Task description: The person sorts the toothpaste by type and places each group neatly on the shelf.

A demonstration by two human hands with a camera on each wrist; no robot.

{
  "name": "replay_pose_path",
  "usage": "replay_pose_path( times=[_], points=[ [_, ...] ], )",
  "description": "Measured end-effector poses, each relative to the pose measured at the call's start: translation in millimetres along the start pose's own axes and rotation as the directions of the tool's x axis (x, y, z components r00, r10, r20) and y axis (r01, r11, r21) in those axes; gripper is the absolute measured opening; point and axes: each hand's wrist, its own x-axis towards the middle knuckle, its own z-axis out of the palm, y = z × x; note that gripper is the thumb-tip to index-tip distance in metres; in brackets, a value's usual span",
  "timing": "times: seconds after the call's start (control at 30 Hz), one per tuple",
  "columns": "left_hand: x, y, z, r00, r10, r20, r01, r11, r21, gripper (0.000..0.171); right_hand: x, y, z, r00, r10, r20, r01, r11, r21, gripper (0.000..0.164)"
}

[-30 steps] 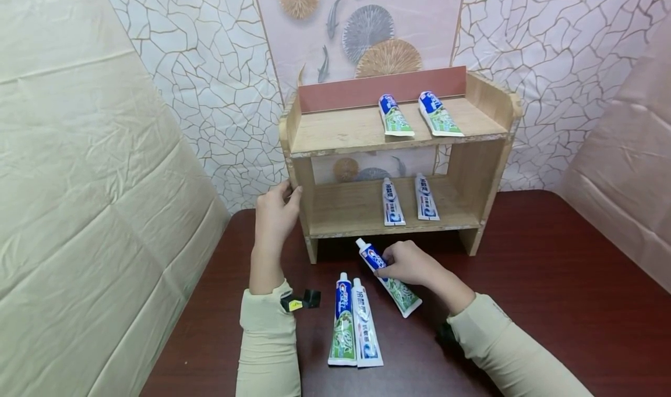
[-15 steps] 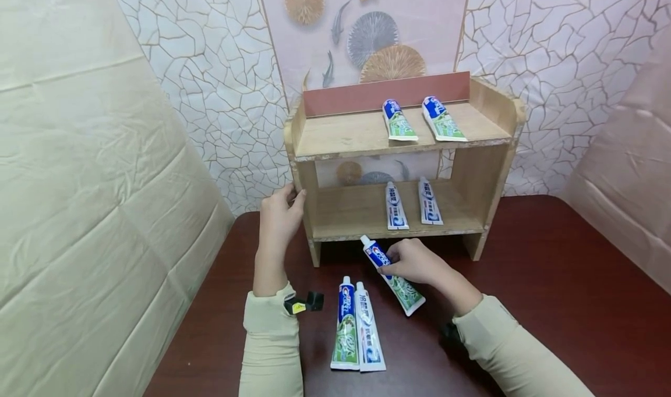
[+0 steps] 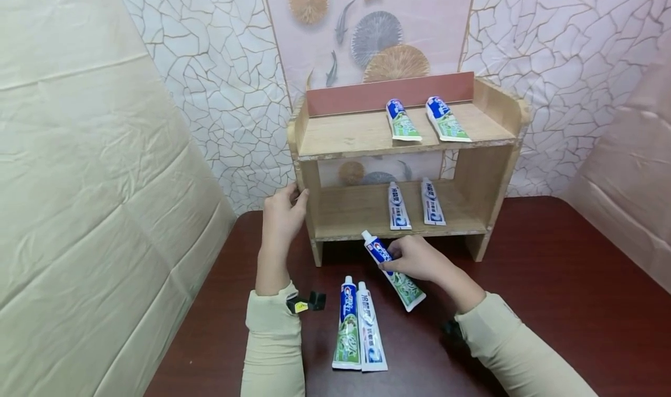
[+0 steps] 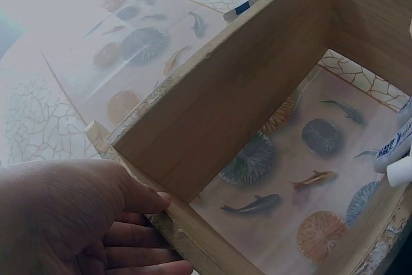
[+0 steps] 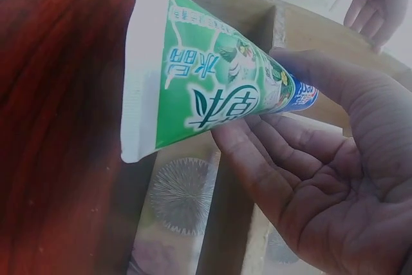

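My right hand (image 3: pixel 419 258) pinches a green-and-blue toothpaste tube (image 3: pixel 406 289) between thumb and fingers. The tube slants in front of the lower shelf, its white cap at upper left. In the right wrist view its flat white end (image 5: pixel 140 75) faces the camera. My left hand (image 3: pixel 283 213) grips the left side panel (image 4: pixel 193 236) of a small wooden shelf, thumb on the front edge and fingers on the outer side. On the table a green-and-blue tube (image 3: pixel 347 333) lies beside a white tube (image 3: pixel 371 336), caps away from me.
Two green-and-blue tubes, left (image 3: pixel 403 123) and right (image 3: pixel 447 120), lie on the top board (image 3: pixel 346 135). Two white tubes, left (image 3: pixel 399 208) and right (image 3: pixel 433 204), lie on the lower board (image 3: pixel 346 211). Patterned cloth hangs behind; the shelf stands on a dark red table (image 3: pixel 566 269).
The view has shifted slightly, so the scene sits a little lower and further right. The tube in my right hand has risen slightly towards the lower board's front edge. My left hand keeps its grip.
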Motion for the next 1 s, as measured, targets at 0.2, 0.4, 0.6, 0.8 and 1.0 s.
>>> replay_pose_path(
  times=[0.2, 0.4, 0.6, 0.8, 1.0],
  points=[
    [-0.2, 0.6, -0.3, 1.0, 0.008, 0.004, -0.008, 1.0, -0.003, 0.044, 1, -1, -7, 1.0, 0.003, -0.008, -0.003, 1.0, -0.003, 0.023],
    [-2.0, -0.6, 2.2, 1.0, 0.013, 0.016, -0.013, 1.0, 0.006, 0.042, -1, 2, -9, 1.0, 0.001, 0.002, -0.001, 1.0, 0.0, 0.022],
    [-0.2, 1.6, 0.9, 0.999, 0.032, -0.005, -0.032, 0.999, 0.024, 0.043, 2, 3, -16, 0.999, -0.03, -0.013, 0.03, 1.0, -0.002, 0.025],
    [1.1, 2.5, -0.9, 0.999, 0.035, -0.007, -0.035, 0.999, 0.024, 0.045, 5, 1, -19, 0.999, -0.026, -0.02, 0.026, 0.999, -0.02, 0.027],
    [-0.1, 0.7, -1.1, 0.999, 0.031, -0.008, -0.031, 0.999, 0.026, 0.042, 5, -1, -19, 1.0, -0.022, -0.019, 0.022, 1.0, -0.008, 0.028]
  ],
)
